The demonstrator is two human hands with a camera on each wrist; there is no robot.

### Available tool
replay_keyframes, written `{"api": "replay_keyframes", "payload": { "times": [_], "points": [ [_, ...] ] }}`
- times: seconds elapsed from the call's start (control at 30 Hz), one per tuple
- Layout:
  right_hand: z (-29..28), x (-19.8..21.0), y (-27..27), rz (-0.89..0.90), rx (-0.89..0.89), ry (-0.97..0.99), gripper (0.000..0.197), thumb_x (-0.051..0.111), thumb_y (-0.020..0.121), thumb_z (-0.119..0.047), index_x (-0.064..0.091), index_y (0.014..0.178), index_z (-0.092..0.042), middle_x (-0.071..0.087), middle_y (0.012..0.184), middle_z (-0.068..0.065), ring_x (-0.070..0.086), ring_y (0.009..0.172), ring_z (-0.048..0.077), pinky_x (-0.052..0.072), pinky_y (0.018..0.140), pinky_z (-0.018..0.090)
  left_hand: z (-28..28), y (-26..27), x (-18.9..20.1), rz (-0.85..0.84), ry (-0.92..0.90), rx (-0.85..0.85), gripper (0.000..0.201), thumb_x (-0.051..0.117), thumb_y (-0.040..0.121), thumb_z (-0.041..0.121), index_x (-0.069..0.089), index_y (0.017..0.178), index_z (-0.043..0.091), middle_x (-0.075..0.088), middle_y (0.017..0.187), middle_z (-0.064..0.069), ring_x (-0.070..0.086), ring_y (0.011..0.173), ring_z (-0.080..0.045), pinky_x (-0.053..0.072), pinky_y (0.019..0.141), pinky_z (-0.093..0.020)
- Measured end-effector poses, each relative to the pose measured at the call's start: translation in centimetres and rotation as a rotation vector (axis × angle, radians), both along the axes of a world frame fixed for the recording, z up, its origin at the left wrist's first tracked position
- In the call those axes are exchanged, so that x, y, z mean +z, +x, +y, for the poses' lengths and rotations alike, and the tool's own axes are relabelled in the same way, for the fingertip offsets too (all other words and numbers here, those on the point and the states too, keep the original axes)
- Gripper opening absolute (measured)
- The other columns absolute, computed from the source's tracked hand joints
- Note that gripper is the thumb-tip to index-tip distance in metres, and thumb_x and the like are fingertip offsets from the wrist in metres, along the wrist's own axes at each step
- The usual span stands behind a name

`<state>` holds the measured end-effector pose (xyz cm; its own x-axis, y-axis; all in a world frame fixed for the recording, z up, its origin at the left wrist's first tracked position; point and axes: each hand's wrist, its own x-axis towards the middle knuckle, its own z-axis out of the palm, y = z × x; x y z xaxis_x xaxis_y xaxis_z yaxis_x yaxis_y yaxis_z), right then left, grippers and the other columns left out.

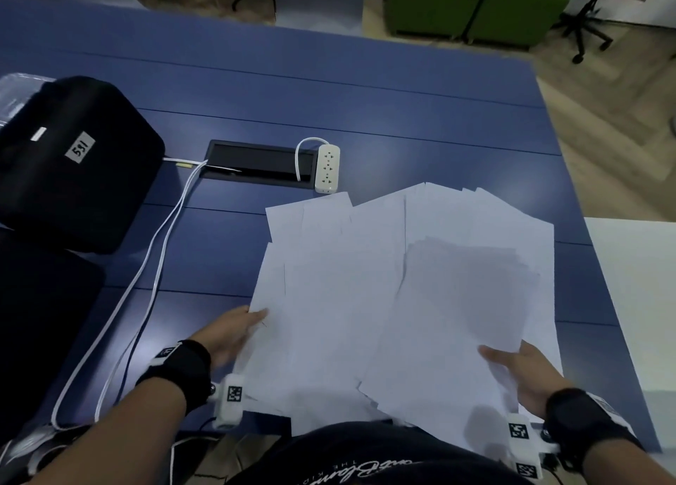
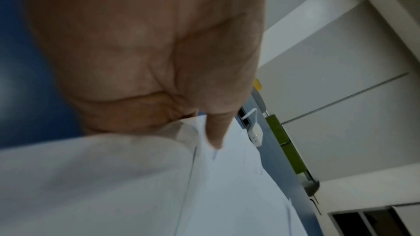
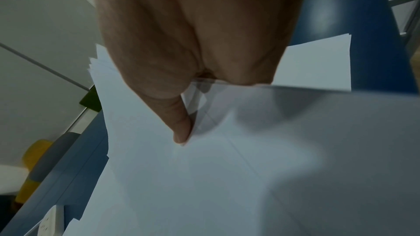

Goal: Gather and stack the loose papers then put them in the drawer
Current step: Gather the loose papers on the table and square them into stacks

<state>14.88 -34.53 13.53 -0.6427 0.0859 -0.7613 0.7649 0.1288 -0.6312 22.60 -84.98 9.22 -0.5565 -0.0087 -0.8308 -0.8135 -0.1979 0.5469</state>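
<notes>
The left hand point(image 1: 234, 333) pinches the papers' point(image 1: 402, 294) left edge and the right hand point(image 1: 519, 371) pinches the right edge, probably to draw the fanned sheets together. They overlap loosely on the counter point(image 1: 329, 93). No drawer is visible.

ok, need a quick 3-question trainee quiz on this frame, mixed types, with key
1. True or false: the papers already form one squared stack.
2. Multiple choice: the white power strip lies (A) on the black bag, (B) on the blue table beyond the papers, (C) in the right hand.
3. Fill in: the left hand pinches the sheets at their ___ edge.

Key: 1 false; 2 B; 3 left.
</notes>
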Motion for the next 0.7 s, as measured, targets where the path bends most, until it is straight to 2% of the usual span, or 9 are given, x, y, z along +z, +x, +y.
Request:
{"api": "replay_keyframes", "payload": {
  "times": [0.07,0.1,0.17,0.2,0.3,0.4,0.47,0.57,0.7],
  "points": [
    [0.1,-0.6,0.1,-0.008,-0.006,-0.005,0.036,0.07,0.097,-0.002,0.066,0.132,-0.009,0.077,0.125,0.008,0.068,0.12,0.03,0.051,0.094,0.037,2.0,-0.4,-0.4,0.036,0.053,-0.039,0.035,0.073,0.101,0.038,0.072,0.132,0.022,0.081,0.118,-0.005,0.079,0.092,-0.024,0.061,0.081,-0.034],
    [0.2,-0.9,0.1,-0.009,-0.015,-0.011,0.036,0.07,0.097,-0.001,0.066,0.133,-0.008,0.077,0.125,0.009,0.068,0.12,0.031,0.051,0.092,0.036,3.0,-0.6,-0.8,0.06,0.045,-0.045,0.043,0.082,0.094,0.037,0.071,0.133,0.024,0.081,0.12,-0.002,0.079,0.095,-0.022,0.063,0.082,-0.033],
    [0.2,-1.4,0.2,-0.012,-0.027,-0.014,0.038,0.07,0.097,0.0,0.066,0.134,-0.006,0.075,0.126,0.01,0.067,0.121,0.032,0.05,0.095,0.037,4.7,-0.9,-2.1,0.069,0.004,-0.03,0.064,0.096,0.079,0.024,0.068,0.137,0.018,0.08,0.125,-0.003,0.077,0.112,-0.026,0.061,0.101,-0.046],
    [0.3,-1.6,0.2,-0.013,-0.03,-0.013,0.038,0.07,0.097,0.0,0.065,0.134,-0.005,0.075,0.127,0.011,0.066,0.122,0.032,0.05,0.097,0.038,5.5,-0.9,-2.8,0.071,-0.008,-0.014,0.067,0.098,0.075,0.016,0.068,0.136,0.014,0.08,0.124,-0.006,0.076,0.115,-0.03,0.058,0.105,-0.051],
    [0.6,-1.7,0.2,-0.021,-0.034,-0.012,0.037,0.07,0.097,0.0,0.066,0.134,-0.005,0.075,0.128,0.012,0.066,0.124,0.034,0.048,0.106,0.043,7.3,-1.0,-3.8,0.068,-0.083,0.037,0.058,0.097,0.072,0.005,0.074,0.125,0.006,0.081,0.118,-0.01,0.076,0.113,-0.034,0.058,0.105,-0.054],
    [0.8,-1.5,0.1,-0.023,-0.034,-0.016,0.035,0.069,0.097,0.001,0.067,0.132,-0.005,0.076,0.127,0.012,0.068,0.121,0.033,0.052,0.095,0.038,8.1,-1.1,-4.4,0.1,-0.131,0.094,0.044,0.092,0.078,0.0,0.076,0.119,0.005,0.081,0.116,-0.013,0.078,0.108,-0.035,0.06,0.101,-0.053],
    [0.9,-1.4,0.1,-0.028,-0.037,-0.011,0.034,0.07,0.097,0.0,0.067,0.131,-0.005,0.077,0.124,0.012,0.069,0.118,0.032,0.053,0.087,0.035,7.7,-1.2,-4.5,0.105,-0.133,0.111,0.042,0.088,0.082,-0.003,0.075,0.121,0.004,0.081,0.117,-0.014,0.077,0.109,-0.035,0.06,0.1,-0.051],
    [1.1,-1.5,0.1,-0.034,-0.041,-0.012,0.034,0.07,0.097,-0.001,0.067,0.13,-0.006,0.078,0.123,0.011,0.069,0.116,0.03,0.053,0.085,0.034,6.1,-1.4,-3.8,0.119,-0.134,0.112,0.043,0.086,0.084,-0.002,0.073,0.125,0.001,0.08,0.12,-0.014,0.077,0.109,-0.033,0.061,0.097,-0.047],
    [1.2,-1.6,-0.1,-0.027,-0.041,-0.011,0.034,0.071,0.097,-0.001,0.067,0.13,-0.006,0.077,0.123,0.011,0.069,0.115,0.028,0.052,0.083,0.032,3.1,-1.3,-2.7,0.088,-0.112,0.057,0.04,0.083,0.086,-0.003,0.073,0.125,0.003,0.081,0.118,-0.014,0.077,0.106,-0.033,0.063,0.081,-0.036]
  ]
}}
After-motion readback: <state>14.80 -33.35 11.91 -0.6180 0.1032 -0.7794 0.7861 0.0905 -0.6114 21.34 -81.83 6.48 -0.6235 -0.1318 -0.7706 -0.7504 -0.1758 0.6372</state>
